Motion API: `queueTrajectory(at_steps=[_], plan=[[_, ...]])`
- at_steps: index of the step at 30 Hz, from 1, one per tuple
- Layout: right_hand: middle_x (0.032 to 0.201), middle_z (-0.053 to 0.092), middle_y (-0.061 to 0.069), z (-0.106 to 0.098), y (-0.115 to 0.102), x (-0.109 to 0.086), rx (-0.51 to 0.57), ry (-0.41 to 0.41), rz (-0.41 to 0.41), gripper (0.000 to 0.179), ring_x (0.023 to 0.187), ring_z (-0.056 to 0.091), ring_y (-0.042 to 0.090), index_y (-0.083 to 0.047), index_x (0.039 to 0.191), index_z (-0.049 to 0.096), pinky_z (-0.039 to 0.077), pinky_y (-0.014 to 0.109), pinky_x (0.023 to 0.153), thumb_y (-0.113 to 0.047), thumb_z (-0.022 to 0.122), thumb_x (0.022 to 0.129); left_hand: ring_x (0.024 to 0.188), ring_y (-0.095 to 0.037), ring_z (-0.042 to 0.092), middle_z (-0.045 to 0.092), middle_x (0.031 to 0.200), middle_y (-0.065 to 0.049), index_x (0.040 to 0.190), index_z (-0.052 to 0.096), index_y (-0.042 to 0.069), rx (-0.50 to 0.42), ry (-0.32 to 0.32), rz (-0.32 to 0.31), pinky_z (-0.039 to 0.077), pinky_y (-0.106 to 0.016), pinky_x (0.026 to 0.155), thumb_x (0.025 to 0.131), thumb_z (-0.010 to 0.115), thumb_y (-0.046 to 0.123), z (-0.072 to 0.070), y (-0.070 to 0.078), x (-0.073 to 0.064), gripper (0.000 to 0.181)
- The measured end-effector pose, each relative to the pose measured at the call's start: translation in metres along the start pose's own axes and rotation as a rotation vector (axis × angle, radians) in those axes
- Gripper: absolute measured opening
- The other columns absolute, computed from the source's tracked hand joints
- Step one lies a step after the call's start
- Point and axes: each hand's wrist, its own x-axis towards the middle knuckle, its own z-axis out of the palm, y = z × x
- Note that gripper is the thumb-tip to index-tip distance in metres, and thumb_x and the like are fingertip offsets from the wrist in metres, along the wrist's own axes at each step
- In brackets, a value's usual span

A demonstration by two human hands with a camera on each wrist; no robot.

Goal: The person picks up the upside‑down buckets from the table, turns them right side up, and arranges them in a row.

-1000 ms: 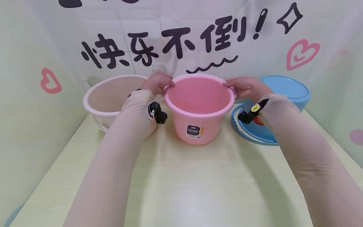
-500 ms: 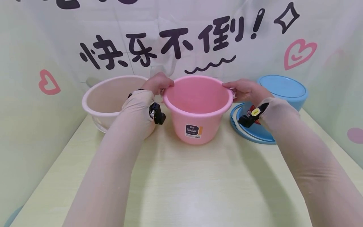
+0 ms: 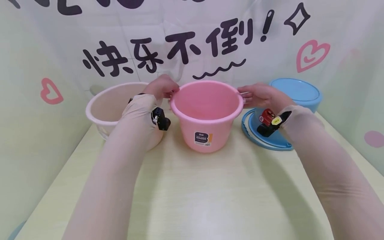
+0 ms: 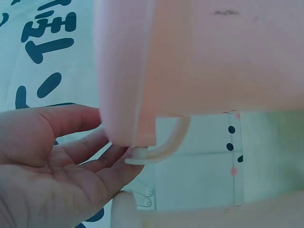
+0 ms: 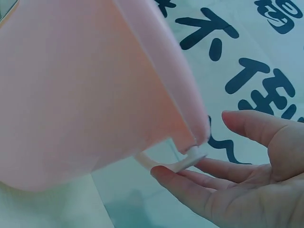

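A pink bucket (image 3: pixel 205 133) with a printed label (image 3: pixel 203 138) stands upright on the table. My left hand (image 3: pixel 162 87) is at its left rim; in the left wrist view the thumb tip meets the rim's outer edge, and loosely extended fingers (image 4: pixel 116 175) lie under it by a pale handle end (image 4: pixel 164 151). At the right rim, my right hand (image 3: pixel 260 94) has its thumb (image 5: pixel 244 121) apart from the rim. Its extended fingers (image 5: pixel 183 187) touch the other end of the pale handle (image 5: pixel 175 165). The rest of the handle is hidden behind the bucket.
A pale oval basin (image 3: pixel 103 120) stands at the left, partly covered by my left arm. To the right are an upturned blue bucket (image 3: pixel 300 91) and a flat blue lid or basin (image 3: pixel 265 143). A printed sheet (image 3: pixel 168 23) hangs behind the table (image 3: pixel 204 196).
My right thumb has come off the rim, and the left thumb has eased outward. The white handle edge seen behind the bucket's back rim has dropped from sight. The head view has shifted slightly.
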Motion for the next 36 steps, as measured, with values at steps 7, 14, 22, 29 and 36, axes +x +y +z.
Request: queueTrajectory(at_steps=[7, 14, 22, 29, 36], plan=[[0.149, 0.02, 0.011, -0.003, 0.0, -0.021, -0.139, 0.006, -0.092, 0.075, 0.131, 0.028, 0.028, -0.015, 0.147, 0.015, 0.028, 0.045, 0.103, -0.029, 0.059, 0.089, 0.088, -0.014, 0.053, 0.054, 0.093, -0.005, 0.097, 0.057, 0.0, 0.019, -0.029, -0.044, 0.045, -0.024, 0.081, 0.088, 0.052, 0.005, -0.015, 0.009, 0.002, 0.011], [0.145, 0.03, 0.01, -0.006, 0.001, -0.044, -0.418, 0.016, -0.212, 0.073, 0.127, 0.036, 0.027, -0.016, 0.146, 0.02, 0.034, 0.044, 0.099, -0.04, 0.057, 0.088, 0.112, -0.017, 0.05, 0.052, 0.123, -0.007, 0.133, 0.045, 0.002, -0.038, -0.086, -0.028, 0.04, -0.028, 0.095, 0.094, 0.05, 0.012, -0.028, 0.018, -0.02, 0.041], [0.133, 0.044, 0.005, -0.017, 0.008, -0.07, -0.55, 0.043, -0.294, 0.067, 0.114, 0.049, 0.018, -0.013, 0.144, 0.027, 0.043, 0.034, 0.092, -0.041, 0.055, 0.089, 0.114, -0.019, 0.051, 0.053, 0.127, -0.009, 0.133, 0.047, 0.009, -0.045, -0.125, 0.076, 0.042, -0.03, 0.093, 0.095, 0.051, 0.016, -0.03, 0.025, -0.056, 0.039], [0.116, 0.056, -0.006, -0.044, 0.017, -0.092, -0.524, 0.042, -0.333, 0.051, 0.105, 0.055, 0.012, -0.012, 0.139, 0.034, 0.047, 0.033, 0.087, -0.031, 0.049, 0.094, 0.11, -0.021, 0.054, 0.056, 0.123, -0.009, 0.13, 0.051, 0.008, -0.061, -0.218, 0.218, 0.044, -0.031, 0.091, 0.096, 0.049, 0.016, -0.007, 0.031, -0.085, 0.035], [0.117, 0.058, -0.007, -0.07, 0.034, -0.107, -0.584, 0.069, -0.345, 0.047, 0.106, 0.056, 0.012, -0.014, 0.139, 0.036, 0.048, 0.029, 0.084, -0.029, 0.046, 0.096, 0.103, -0.022, 0.058, 0.061, 0.113, -0.007, 0.122, 0.057, 0.007, -0.06, -0.325, 0.322, 0.048, -0.03, 0.085, 0.093, 0.055, 0.014, 0.03, 0.034, -0.101, 0.03]])
